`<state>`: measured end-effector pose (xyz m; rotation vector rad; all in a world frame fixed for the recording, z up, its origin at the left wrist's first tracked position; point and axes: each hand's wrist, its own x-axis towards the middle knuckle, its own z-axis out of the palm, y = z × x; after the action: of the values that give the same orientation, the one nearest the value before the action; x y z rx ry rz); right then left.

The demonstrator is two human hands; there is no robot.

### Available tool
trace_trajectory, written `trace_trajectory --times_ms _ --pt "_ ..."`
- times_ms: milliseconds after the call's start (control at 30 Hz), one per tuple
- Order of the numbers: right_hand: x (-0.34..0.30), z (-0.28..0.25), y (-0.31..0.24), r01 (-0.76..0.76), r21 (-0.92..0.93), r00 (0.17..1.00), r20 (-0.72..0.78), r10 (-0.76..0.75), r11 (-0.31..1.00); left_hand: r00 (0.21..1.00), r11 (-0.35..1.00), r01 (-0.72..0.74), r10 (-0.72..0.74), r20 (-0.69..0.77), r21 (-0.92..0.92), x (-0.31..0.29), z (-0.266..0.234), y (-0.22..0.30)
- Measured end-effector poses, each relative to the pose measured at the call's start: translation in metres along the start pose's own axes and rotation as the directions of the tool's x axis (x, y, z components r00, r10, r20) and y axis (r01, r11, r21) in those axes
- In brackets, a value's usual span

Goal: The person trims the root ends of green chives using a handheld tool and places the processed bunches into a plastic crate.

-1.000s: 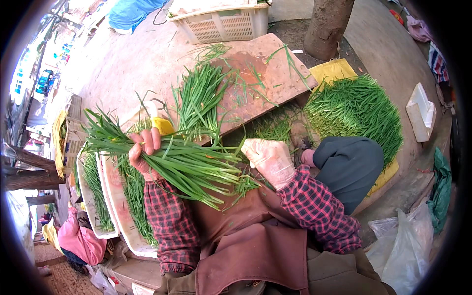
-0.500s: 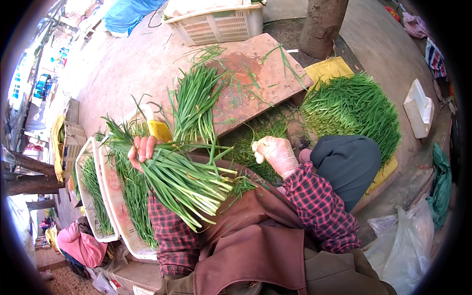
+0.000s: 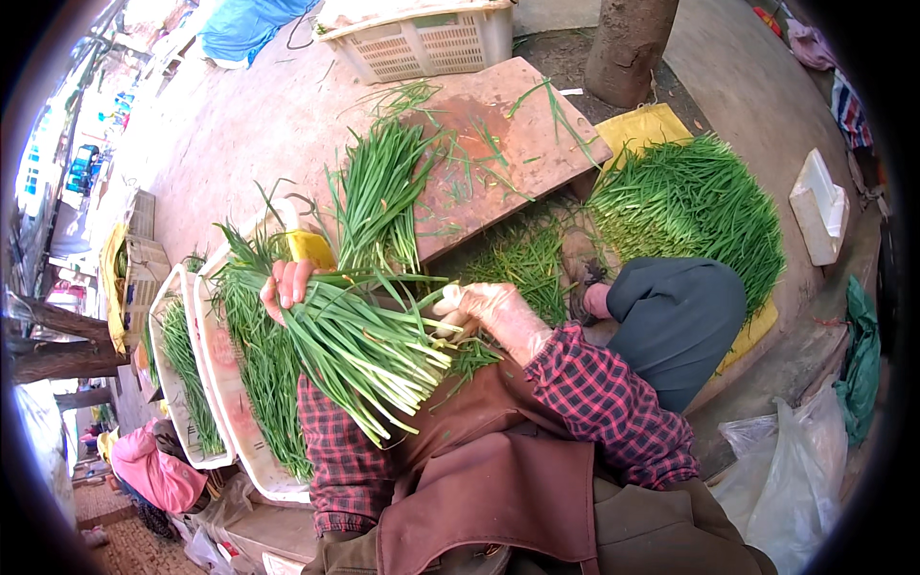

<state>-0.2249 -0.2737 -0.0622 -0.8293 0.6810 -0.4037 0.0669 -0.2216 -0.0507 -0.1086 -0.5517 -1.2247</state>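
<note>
Gripping the green bunch [image 3: 359, 335] in your closed left hand [image 3: 287, 284], over the apron [image 3: 489, 470] near the closest corner of the board [image 3: 470, 110], you seem to be picking at stem ends [image 3: 426, 364]; next calls for a light pinch. Your right hand [image 3: 496, 313] now meets the stems, apart half a second ago; whether it's closed on one, I cannot tell.

- The bunch of greens [image 3: 362, 343] looks smooth and faintly glossy
- Near, a brown apron [image 3: 498, 484] shows a smooth, leather-like sheen
- Matt woven cloth forms the plaid sleeve [image 3: 613, 395] at right
- Far, a crate [image 3: 422, 50] displays rigid, pale plastic
- A far tree trunk [image 3: 628, 57] is rough-barked and matt
- A crinkled, translucent plastic bag [image 3: 788, 474] shines near right
</note>
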Motion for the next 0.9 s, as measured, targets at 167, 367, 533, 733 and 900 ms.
trace_trajectory --times_ms 167,367,533,733,900 --pt "-0.017 0.004 -0.021 0.122 -0.096 0.990 -0.061 -0.129 0.988 0.999 0.999 -0.047 0.046 0.013 0.023 0.001 0.002 0.004" --pt "-0.012 0.041 -0.026 0.183 -0.563 0.954 -0.097 -0.284 0.806 0.999 0.996 0.019 -0.022 0.035 0.083 0.003 -0.003 0.000" --pt "-0.021 0.013 -0.009 0.345 -0.563 0.773 -0.284 -0.568 0.751 0.995 0.991 -0.103 0.102 0.019 0.089 0.002 0.003 0.014" --pt "-0.021 -0.053 0.024 0.119 -0.836 0.831 -0.211 -0.514 0.536 0.994 0.993 -0.112 0.112 0.001 -0.034 0.004 0.002 0.011" --pt "-0.036 0.005 -0.030 0.453 -0.431 0.876 0.053 -0.479 0.780 0.996 0.993 -0.083 0.080 -0.042 -0.086 -0.003 -0.004 0.006"
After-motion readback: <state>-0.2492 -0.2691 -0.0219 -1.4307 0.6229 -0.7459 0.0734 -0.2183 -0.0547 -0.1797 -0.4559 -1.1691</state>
